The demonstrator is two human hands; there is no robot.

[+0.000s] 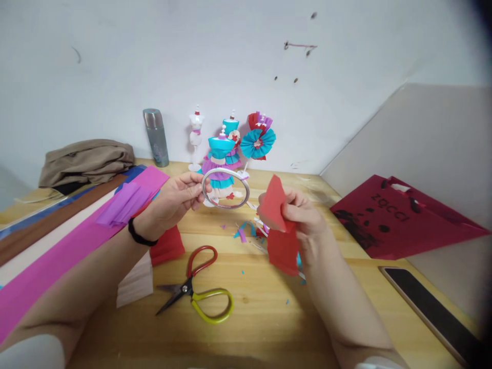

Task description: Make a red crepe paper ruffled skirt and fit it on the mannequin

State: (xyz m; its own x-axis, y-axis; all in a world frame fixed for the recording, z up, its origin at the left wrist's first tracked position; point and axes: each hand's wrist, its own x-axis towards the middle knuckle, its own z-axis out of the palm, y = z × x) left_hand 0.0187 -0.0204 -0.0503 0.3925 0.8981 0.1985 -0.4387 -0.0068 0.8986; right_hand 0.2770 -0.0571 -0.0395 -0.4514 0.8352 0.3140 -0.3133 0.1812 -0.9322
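Note:
Pinched at its left edge, a roll of narrow tape (225, 206) is held up by my left hand (184, 192), its ring facing me. My right hand (305, 212) grips a folded piece of red crepe paper (273, 207) between thumb and fingers. Below it, another red paper piece (283, 251) shows, partly behind the hand; whether the two are joined I cannot tell. Scissors (186, 288) with one red and one yellow handle lie spread on the table between my forearms. Behind the tape stand small mannequins (221, 146) dressed in turquoise, purple and red paper.
Long crepe paper strips (73, 246) in several colours lie at left, beside a brown cloth (86, 164). A grey bottle (156, 138) stands by the wall. Paper scraps (248, 230) litter the middle. At right are a dark red bag (400, 220) and a phone (430, 312).

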